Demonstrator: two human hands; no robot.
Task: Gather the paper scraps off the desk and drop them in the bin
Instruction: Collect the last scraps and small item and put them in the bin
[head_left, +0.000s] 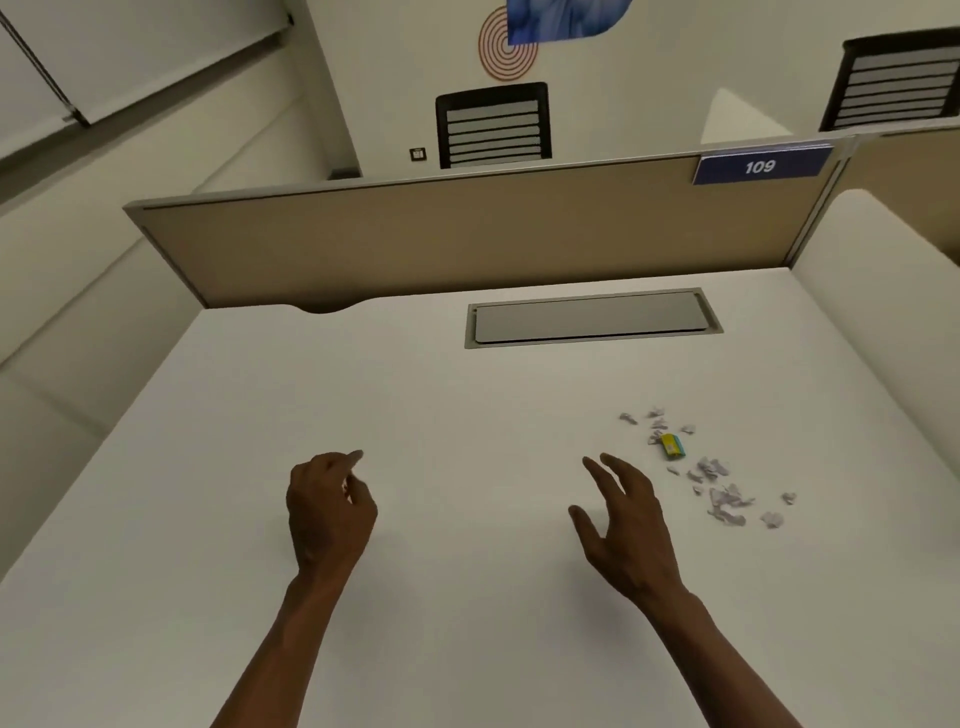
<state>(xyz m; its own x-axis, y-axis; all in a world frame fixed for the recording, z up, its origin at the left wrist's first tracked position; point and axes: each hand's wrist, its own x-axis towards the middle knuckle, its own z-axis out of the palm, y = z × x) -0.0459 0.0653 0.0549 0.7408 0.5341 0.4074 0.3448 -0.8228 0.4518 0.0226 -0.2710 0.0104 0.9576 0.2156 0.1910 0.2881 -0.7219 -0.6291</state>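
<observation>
surface (415, 405): white and wide, running from the near edge of view to the divider; its left edge slants away and its right side meets a white side panel; the near and left parts are bare.
divider (467, 244): tan panel standing along the far edge of the surface, with a blue tag (761, 166) reading 109 at its right end.
cable hatch (592, 317): grey flap set flush in the surface near the divider, long axis left to right, lid down.
chairs: one black slatted chair back (493, 124) shows above the divider, a second (898, 78) at the upper right is cut off by the frame.
paper scraps (722, 493): a loose scatter of small crumpled white bits lying on the right part of the surface; the scatter's long axis runs from far-left to near-right; single pieces are too small to make out their shapes.
coloured scrap (672, 446): yellow and teal, lying among the far bits, long axis roughly near to far; its print is unreadable.
right hand (631, 525): fingers spread and empty, hovering over the surface just left of the scraps, fingertips pointing away, not touching them.
left hand (330, 506): fingers curled loosely inward, holding nothing visible, well apart from the scraps over bare surface.
bin: not in view.
</observation>
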